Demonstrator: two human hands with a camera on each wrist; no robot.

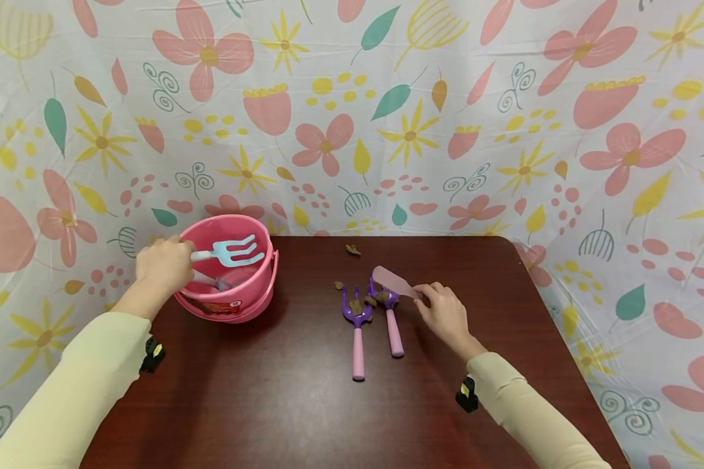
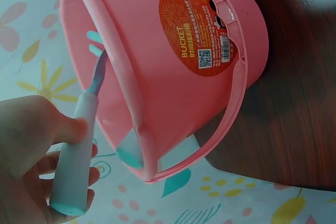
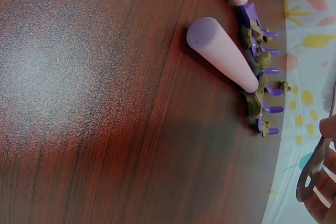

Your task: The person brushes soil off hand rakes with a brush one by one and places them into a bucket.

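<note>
Pink bucket (image 2: 163, 103): upright at the far left of the table (image 1: 299, 397), printed label (image 2: 197, 30) on its wall. My left hand (image 1: 164, 264), at the bucket's left side, grips the white handle of a light-blue fork (image 1: 234, 253), fingers curled round it; the tines are at the bucket's mouth. A second tool (image 1: 224, 284), partly hidden, sits inside.

Right of the bucket, two purple forks with pink handles lie side by side, tines far, handles near: left one (image 1: 358, 348), right one (image 1: 394, 333). Brown bits (image 1: 355, 306) cover both heads; one loose bit (image 1: 353, 250) lies farther off.

Rightmost, my right hand (image 1: 446, 312) pinches a flat pink tool (image 1: 394, 281), end pointing left over the right fork's head. Contact: cannot tell.
</note>
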